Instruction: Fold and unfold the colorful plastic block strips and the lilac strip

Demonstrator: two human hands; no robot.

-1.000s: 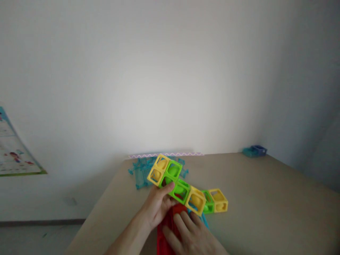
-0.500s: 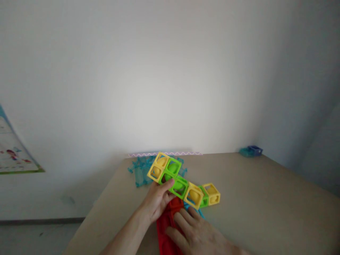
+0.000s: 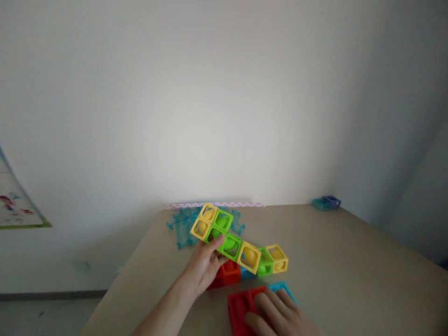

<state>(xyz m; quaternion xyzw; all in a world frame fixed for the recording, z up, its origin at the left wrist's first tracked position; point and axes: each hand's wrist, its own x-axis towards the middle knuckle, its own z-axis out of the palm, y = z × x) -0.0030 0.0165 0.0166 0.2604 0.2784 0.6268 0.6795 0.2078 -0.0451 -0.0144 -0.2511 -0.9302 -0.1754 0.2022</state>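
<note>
My left hand (image 3: 205, 266) is closed on a chain of yellow and green cube-shaped building blocks (image 3: 231, 245), thumb on a green block. The chain slants down to the right above the table. My right hand (image 3: 280, 312) lies lower right, its curled fingers gripping a red, orange and blue block piece (image 3: 241, 310). Behind it, partly hidden by my left hand and the chain, another red, orange and blue block piece (image 3: 231, 273) rests on the table. Its far portion cannot be made out.
Translucent teal plastic parts (image 3: 184, 228) lie at the table's far left. A patterned pink strip (image 3: 217, 205) runs along the wall. In the far right corner sit a dark blue cube and teal piece (image 3: 327, 203). A poster (image 3: 17, 200) hangs at left.
My right hand has moved right and toward me with one red, orange and blue block piece, leaving a gap to the other piece. My left hand still holds the chain, nearly unmoved.
</note>
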